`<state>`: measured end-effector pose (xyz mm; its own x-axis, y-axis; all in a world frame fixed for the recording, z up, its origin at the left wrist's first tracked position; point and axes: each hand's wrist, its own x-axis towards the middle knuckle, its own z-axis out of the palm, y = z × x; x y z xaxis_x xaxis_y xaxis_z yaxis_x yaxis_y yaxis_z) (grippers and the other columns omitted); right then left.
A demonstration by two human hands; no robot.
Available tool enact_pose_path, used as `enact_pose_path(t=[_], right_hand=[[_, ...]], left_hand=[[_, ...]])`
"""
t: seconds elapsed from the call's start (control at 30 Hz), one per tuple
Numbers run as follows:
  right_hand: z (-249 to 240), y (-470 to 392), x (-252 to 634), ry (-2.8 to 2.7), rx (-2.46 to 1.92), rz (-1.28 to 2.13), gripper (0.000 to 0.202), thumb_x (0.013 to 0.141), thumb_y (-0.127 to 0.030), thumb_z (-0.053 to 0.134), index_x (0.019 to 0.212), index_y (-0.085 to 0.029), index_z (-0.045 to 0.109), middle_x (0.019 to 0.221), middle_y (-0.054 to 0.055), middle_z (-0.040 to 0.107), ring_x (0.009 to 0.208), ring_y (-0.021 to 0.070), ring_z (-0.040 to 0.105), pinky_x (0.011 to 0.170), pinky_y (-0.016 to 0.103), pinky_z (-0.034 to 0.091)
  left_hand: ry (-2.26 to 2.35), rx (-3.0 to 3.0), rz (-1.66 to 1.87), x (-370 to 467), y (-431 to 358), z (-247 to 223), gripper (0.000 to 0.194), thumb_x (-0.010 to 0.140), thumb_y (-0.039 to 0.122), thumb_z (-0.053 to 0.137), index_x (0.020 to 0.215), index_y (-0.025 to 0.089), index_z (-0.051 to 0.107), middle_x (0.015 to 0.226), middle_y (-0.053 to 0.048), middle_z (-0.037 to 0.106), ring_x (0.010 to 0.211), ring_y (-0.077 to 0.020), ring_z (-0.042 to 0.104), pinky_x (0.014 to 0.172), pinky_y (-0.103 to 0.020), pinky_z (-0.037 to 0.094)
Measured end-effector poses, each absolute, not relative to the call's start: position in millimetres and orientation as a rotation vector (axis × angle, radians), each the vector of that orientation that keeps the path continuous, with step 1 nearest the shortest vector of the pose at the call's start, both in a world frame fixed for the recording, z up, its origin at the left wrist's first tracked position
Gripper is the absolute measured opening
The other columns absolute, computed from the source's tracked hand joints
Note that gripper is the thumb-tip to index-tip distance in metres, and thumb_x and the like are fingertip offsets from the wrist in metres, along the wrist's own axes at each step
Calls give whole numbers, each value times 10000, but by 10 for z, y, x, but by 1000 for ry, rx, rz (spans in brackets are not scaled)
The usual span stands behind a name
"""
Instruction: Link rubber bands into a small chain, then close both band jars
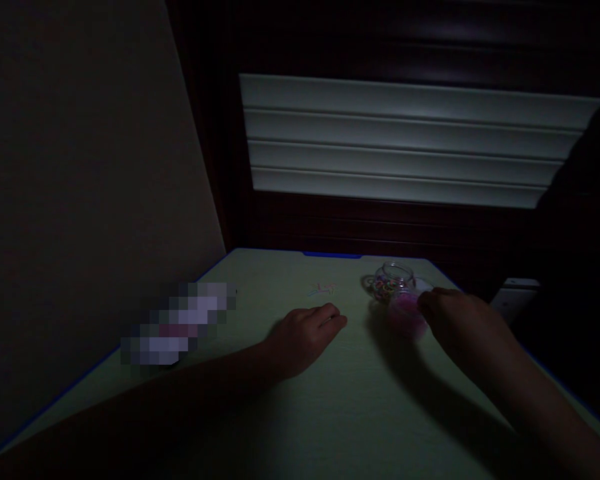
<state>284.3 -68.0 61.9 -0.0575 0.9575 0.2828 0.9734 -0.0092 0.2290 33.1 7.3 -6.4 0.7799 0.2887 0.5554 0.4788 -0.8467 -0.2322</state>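
Note:
On the right of the pale table, my right hand [445, 312] has its fingertips closed at the edge of a small clear jar with pink contents [407, 317], which looks blurred. Behind that stands a rounded clear jar [393, 283] holding many-coloured small bands or rings. My left hand [305, 337] lies low over the middle of the table, fingers loosely bent, with a gap between thumb and forefinger and nothing visible in it. Just beyond it lie several thin coloured pieces [323, 289], too small to make out.
A pixelated white object [180, 327] lies at the table's left side. The light table [280, 427] has a blue edge. A wall [90, 167] rises at left, and a dark-framed slatted panel [405, 140] stands behind. Something pale [515, 300] is beyond the right edge.

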Motion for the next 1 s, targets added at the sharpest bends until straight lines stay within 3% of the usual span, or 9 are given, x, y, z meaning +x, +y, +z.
enact_pose_path(t=[0.53,1.0], right_hand=[[603,-704,2832,-2136,-2107,-624,203,780,-98,422,765,-172,610,771,82,619,611,174,564,519,283,345],[582,-682,2859,-2095,-2156,-473,254,789,-87,390,830,-185,620,823,72,622,701,198,602,562,289,387]], left_hand=[[-623,-2604,-698,333,73,-63,157,908,175,377,973,177,520,876,-12,570,681,-95,548,601,-209,447],[-645,-2620,-667,332,73,-55,151,907,176,379,980,176,511,879,-11,568,689,-101,554,611,-211,459]])
